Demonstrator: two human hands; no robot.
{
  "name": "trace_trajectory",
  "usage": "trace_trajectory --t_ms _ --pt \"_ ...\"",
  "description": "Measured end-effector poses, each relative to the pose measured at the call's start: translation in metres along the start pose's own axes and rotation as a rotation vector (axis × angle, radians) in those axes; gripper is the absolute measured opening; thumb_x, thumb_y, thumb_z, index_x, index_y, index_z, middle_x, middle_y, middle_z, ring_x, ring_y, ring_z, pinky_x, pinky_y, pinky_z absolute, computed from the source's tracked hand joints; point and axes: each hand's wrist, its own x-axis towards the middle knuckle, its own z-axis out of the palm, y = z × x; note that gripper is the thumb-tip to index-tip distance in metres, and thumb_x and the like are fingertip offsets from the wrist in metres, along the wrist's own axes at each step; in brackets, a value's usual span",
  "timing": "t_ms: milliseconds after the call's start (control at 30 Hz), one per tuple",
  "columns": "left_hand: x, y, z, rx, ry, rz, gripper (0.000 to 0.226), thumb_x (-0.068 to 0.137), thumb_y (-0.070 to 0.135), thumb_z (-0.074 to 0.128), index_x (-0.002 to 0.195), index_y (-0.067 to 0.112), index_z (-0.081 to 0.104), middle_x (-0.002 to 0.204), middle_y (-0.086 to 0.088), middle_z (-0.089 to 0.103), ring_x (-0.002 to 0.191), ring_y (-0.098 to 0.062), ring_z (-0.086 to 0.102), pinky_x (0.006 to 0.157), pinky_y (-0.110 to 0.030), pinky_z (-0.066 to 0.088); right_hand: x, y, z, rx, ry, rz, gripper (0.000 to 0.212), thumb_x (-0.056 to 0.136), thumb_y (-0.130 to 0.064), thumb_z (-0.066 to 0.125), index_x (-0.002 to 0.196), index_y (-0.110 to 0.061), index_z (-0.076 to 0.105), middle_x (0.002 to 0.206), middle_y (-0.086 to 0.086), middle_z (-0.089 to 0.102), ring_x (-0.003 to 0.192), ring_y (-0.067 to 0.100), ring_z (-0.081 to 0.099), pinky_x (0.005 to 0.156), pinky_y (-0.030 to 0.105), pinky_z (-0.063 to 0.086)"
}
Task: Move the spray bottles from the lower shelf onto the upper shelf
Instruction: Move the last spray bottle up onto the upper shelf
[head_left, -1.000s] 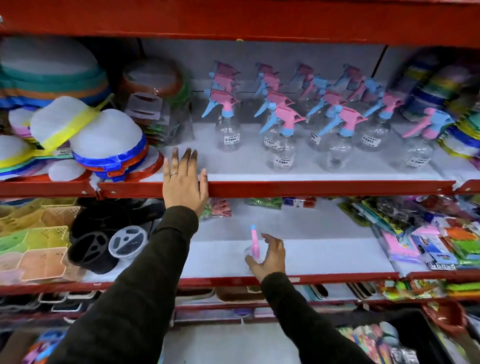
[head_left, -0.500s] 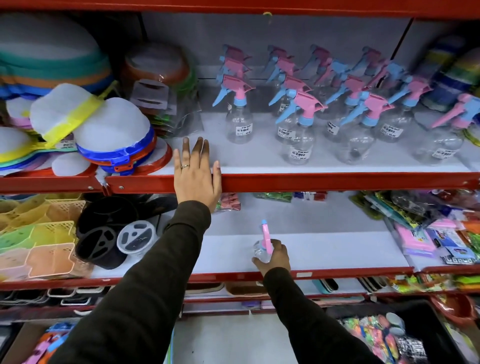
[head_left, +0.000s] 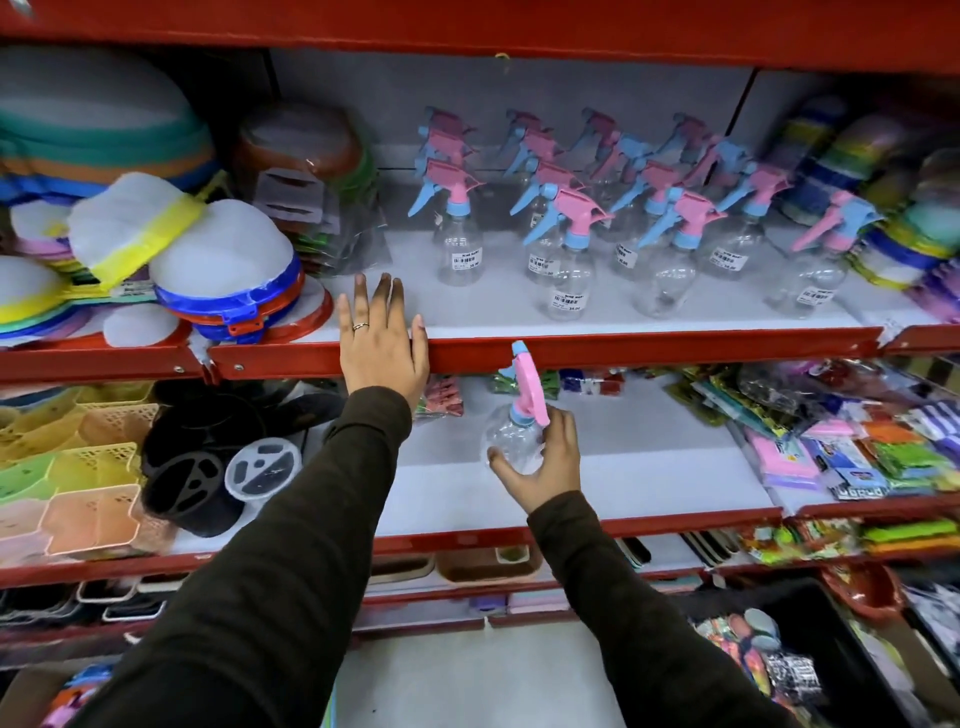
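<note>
One spray bottle (head_left: 511, 439), clear with a pink trigger, is gripped by the right hand (head_left: 545, 465), fingers (head_left: 563, 423) curled round its body, lifted above the lower shelf (head_left: 649, 467) just below the upper shelf (head_left: 623, 349) edge; the left hand (head_left: 382, 345) lies flat and spread on that red edge; many spray bottles (head_left: 569, 260) stand on the upper shelf.
</note>
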Motion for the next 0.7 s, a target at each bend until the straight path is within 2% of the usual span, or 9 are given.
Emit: trace_trajectory --t_ms 133,267,333,500,700 --pt "0.001 -0.001 0.0 0.0 -0.014 0.004 0.064 0.102 0.04 0.018 0.151 0.004 0.036 0.16 -0.013 0.034 0.154 -0.033 0.011 0.126 -0.05 0.005 0.02 -0.035 -0.019 -0.022 0.069 -0.108 0.074 0.063 -0.051 0.074 0.119 -0.01 0.05 0.11 0.007 0.047 0.103 0.025 0.053 0.092 0.041 0.051" --pt "0.001 -0.001 0.0 0.005 -0.015 0.007 0.065 0.1 0.04 0.017 0.15 0.003 0.037 0.16 -0.014 0.035 0.154 -0.033 0.012 0.126 -0.05 0.006 0.044 -0.074 -0.03 0.059 0.152 -0.236 0.068 0.065 -0.048 0.074 0.116 -0.01 0.053 0.106 0.0 0.046 0.096 0.008 0.048 0.086 0.016 0.042" --pt "0.0 -0.002 0.001 -0.002 -0.015 0.008 0.064 0.1 0.039 0.019 0.15 0.003 0.037 0.16 -0.014 0.035 0.154 -0.033 0.012 0.125 -0.051 0.007 0.056 -0.091 -0.032 0.097 0.171 -0.27 0.065 0.066 -0.047 0.077 0.117 -0.013 0.052 0.106 -0.002 0.049 0.097 0.005 0.05 0.087 0.009 0.039" --pt "-0.003 -0.003 0.0 0.004 -0.031 0.011 0.064 0.1 0.039 0.021 0.152 0.004 0.034 0.161 -0.013 0.032 0.155 -0.032 0.01 0.126 -0.049 0.004 0.092 -0.121 -0.023 0.085 0.123 -0.278 0.065 0.069 -0.04 0.08 0.12 -0.009 0.053 0.112 0.004 0.051 0.106 0.018 0.053 0.096 0.028 0.046" --pt "-0.003 -0.003 -0.001 0.002 -0.037 0.008 0.067 0.099 0.041 0.015 0.152 0.004 0.034 0.161 -0.014 0.032 0.155 -0.031 0.01 0.125 -0.046 0.002 0.13 -0.129 -0.002 -0.044 -0.05 -0.161 0.067 0.075 -0.044 0.077 0.129 -0.012 0.051 0.122 0.008 0.05 0.114 0.026 0.052 0.103 0.039 0.045"
